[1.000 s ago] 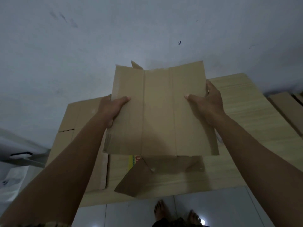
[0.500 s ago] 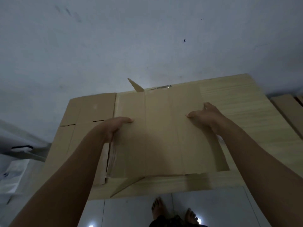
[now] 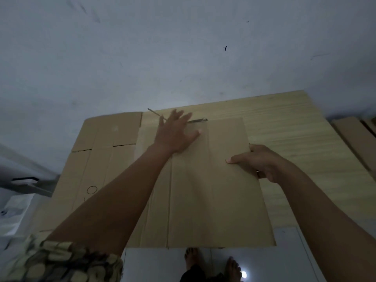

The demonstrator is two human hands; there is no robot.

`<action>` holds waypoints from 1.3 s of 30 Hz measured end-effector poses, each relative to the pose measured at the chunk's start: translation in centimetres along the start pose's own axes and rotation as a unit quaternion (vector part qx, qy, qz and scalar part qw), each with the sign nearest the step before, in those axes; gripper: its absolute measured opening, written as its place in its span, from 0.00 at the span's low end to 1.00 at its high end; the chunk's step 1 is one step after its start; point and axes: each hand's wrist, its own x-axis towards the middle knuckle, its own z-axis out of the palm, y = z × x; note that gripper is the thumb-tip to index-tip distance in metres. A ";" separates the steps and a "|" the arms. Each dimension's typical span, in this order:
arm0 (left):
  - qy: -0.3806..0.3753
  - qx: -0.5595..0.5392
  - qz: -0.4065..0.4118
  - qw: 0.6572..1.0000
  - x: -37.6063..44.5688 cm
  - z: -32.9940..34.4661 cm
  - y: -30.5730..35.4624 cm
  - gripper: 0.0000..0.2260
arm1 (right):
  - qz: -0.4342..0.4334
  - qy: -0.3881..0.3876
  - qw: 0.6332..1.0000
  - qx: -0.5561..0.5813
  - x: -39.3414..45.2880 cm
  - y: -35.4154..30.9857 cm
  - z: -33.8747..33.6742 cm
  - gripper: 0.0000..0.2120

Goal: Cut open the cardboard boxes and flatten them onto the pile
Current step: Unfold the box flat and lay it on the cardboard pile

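A flattened brown cardboard box (image 3: 213,190) lies on the wooden table (image 3: 305,143), its near edge hanging over the table's front. My left hand (image 3: 176,133) presses flat on its far part with fingers spread. At the sheet's right edge my right hand (image 3: 256,161) grips the cardboard, thumb on top and fingers underneath. A loose flap or tape strip (image 3: 156,113) sticks out past the far edge. To the left, partly under my left arm, lies the pile of flattened cardboard (image 3: 97,159).
A grey wall (image 3: 183,58) rises right behind the table. More cardboard pieces (image 3: 354,139) lie at the far right. My bare feet (image 3: 211,263) stand on the white tiled floor below the table edge. White and black items (image 3: 20,190) sit at the left.
The sheet went from held upright to lying flat on the table. My left hand left the sheet's left edge and now presses its far part with open fingers.
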 end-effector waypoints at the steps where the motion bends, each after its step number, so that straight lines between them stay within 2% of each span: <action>1: -0.013 -0.011 0.020 1.000 0.4 0.5 0.3 0.33 | 0.000 -0.009 1.000 -0.004 -0.5 -0.1 -0.1 0.29; 3: 0.013 -0.042 0.039 0.998 0.8 1.4 0.5 0.29 | -0.002 -0.024 1.000 -0.001 -0.3 -0.3 -0.5 0.24; 5: 0.052 -0.073 0.039 0.995 0.8 2.0 0.2 0.29 | 0.007 -0.079 0.995 0.063 -0.2 -0.7 -0.9 0.23; 7: 0.072 -0.089 0.043 0.992 0.6 2.6 -0.5 0.31 | 0.053 -0.129 0.962 0.236 0.6 -1.1 -0.9 0.28; 9: 0.087 -0.089 0.051 0.991 0.5 3.2 -1.0 0.30 | 0.100 -0.092 0.927 0.349 2.4 -1.2 -0.3 0.31; 11: 0.100 -0.086 0.063 0.989 0.7 3.7 -1.3 0.28 | 0.104 -0.074 0.921 0.367 3.8 -1.7 0.8 0.24; 13: 0.103 -0.082 0.067 0.989 1.0 3.8 -1.3 0.27 | 0.079 -0.036 0.933 0.350 5.7 -1.5 1.3 0.15; 14: 0.101 -0.077 0.070 0.989 1.2 3.7 -1.4 0.27 | 0.070 -0.035 0.936 0.342 5.7 -1.9 1.4 0.15; 17: 0.071 -0.055 0.104 0.990 1.1 4.0 -1.5 0.27 | 0.084 -0.030 0.915 0.393 6.2 -3.3 0.2 0.21; 19: 0.040 -0.046 0.124 0.990 0.7 4.7 -1.5 0.28 | 0.089 -0.024 0.918 0.386 6.1 -4.3 -0.8 0.22; 22: -0.012 -0.025 0.108 0.994 0.1 6.4 -1.5 0.30 | 0.032 0.003 0.965 0.259 6.9 -5.0 -0.9 0.16; 24: -0.047 -0.014 0.081 0.996 -0.3 7.7 -1.5 0.28 | -0.011 0.048 0.988 0.144 7.0 -4.8 0.1 0.17; 26: -0.094 -0.011 0.040 0.995 -0.7 9.0 -1.7 0.27 | -0.023 0.083 0.993 0.079 7.5 -3.5 1.2 0.24; 29: -0.166 -0.002 0.009 0.986 -1.5 11.4 -2.2 0.26 | -0.036 0.136 0.990 -0.030 8.8 -0.1 2.4 0.23; 32: -0.205 0.007 -0.002 0.979 -2.6 14.0 -3.4 0.25 | -0.023 0.131 0.988 -0.075 9.9 3.2 3.5 0.30; 36: -0.173 -0.038 0.007 0.984 -4.1 17.0 -5.5 0.21 | 0.001 0.114 0.983 -0.142 10.9 6.8 5.3 0.36; 39: -0.115 -0.041 -0.051 0.991 -5.3 17.5 -6.0 0.17 | 0.010 0.168 0.967 -0.191 11.0 8.3 6.7 0.30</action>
